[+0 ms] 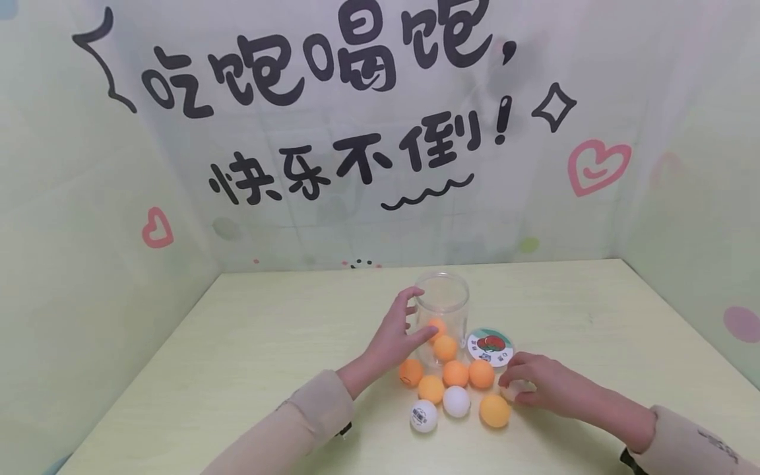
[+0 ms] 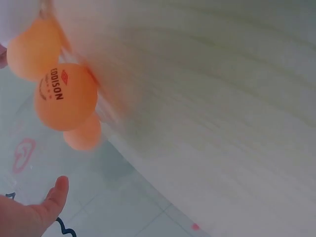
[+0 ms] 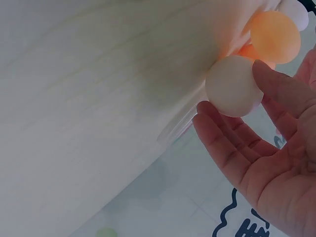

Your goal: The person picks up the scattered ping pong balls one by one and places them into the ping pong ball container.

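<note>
The right hand (image 1: pixel 555 386) pinches a matte white plastic ball (image 3: pixel 232 86) between its thumb and bent fingers, low over the desk (image 1: pixel 267 343). The left hand (image 1: pixel 393 333) is spread wide around the near left side of an upright clear cylindrical jar (image 1: pixel 448 309); whether its fingers press the wall I cannot tell. Two small orange plastic balls (image 1: pixel 445 348) show at the jar's lower part, seemingly inside. Five more orange balls (image 1: pixel 455 374) and two white balls (image 1: pixel 423 416) lie loose in front of it, some close together. A flat round disc printed with red fruit (image 1: pixel 490 348) lies just beside the jar on its right.

The smooth ball could slip out if the fingertips hold it off-centre. A knuckle brushing the crowded balls could set them rolling, since no raised edge is visible to stop them. The jar looks light, so a bump on its rim could tip it if the left hand is not bracing it.

The desk is pale with faint wood grain. Behind it hangs a whitish cloth backdrop (image 1: pixel 332 237) with black Chinese lettering (image 1: pixel 365 46), pink hearts (image 1: pixel 617 158) and coloured dots (image 1: pixel 529 245); similar pale walls enclose both sides.
</note>
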`<state>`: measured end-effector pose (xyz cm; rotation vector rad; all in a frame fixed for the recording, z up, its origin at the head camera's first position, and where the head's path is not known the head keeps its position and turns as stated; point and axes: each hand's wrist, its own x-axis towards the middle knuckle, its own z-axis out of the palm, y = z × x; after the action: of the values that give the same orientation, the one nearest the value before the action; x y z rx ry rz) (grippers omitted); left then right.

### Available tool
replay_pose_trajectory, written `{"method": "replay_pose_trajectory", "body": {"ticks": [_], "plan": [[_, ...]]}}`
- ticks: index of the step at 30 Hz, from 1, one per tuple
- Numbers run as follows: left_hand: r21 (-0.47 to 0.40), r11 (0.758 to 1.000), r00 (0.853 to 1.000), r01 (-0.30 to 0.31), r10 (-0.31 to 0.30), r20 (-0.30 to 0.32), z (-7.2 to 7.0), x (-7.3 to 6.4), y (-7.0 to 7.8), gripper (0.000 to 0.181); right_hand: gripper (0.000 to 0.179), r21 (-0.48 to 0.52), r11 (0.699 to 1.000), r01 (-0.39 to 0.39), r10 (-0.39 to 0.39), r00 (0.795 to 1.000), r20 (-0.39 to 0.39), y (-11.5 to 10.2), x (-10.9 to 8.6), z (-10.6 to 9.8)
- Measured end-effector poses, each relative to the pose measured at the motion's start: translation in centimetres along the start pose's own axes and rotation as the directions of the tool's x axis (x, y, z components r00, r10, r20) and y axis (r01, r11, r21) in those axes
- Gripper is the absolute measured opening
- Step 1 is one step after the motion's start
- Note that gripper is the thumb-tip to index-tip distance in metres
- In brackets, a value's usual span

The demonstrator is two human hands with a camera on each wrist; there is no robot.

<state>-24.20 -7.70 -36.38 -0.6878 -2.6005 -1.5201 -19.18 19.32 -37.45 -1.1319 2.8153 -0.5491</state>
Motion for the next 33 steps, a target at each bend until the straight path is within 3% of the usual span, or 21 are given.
{"method": "replay_pose_trajectory", "body": {"ticks": [7,18,26,33], "plan": [[0.013,1.0,1.0,-0.029,0.029,-0.012,0.2,0.1,-0.4,0.061,0.022,0.004,1.0,-0.008,0.008,1.0,-0.02,0.1,0.4,-1.2],[-0.02,1.0,1.0,0.001,-0.002,-0.021,0.2,0.0,-0.3,0.059,0.027,-0.046,0.996,-0.075,0.072,0.996,-0.05,-0.8,2.5,-5.9],[-0.024,1.0,1.0,-0.013,0.013,-0.021,0.3,0.0,-0.1,0.061,0.027,-0.082,0.993,-0.081,0.075,0.995,-0.072,-1.9,4.1,-9.1],[-0.014,1.0,1.0,-0.011,0.01,-0.02,0.3,0.0,-0.2,0.06,0.027,-0.141,0.989,-0.035,0.019,0.993,-0.113,-2.6,5.9,-11.2]]}}
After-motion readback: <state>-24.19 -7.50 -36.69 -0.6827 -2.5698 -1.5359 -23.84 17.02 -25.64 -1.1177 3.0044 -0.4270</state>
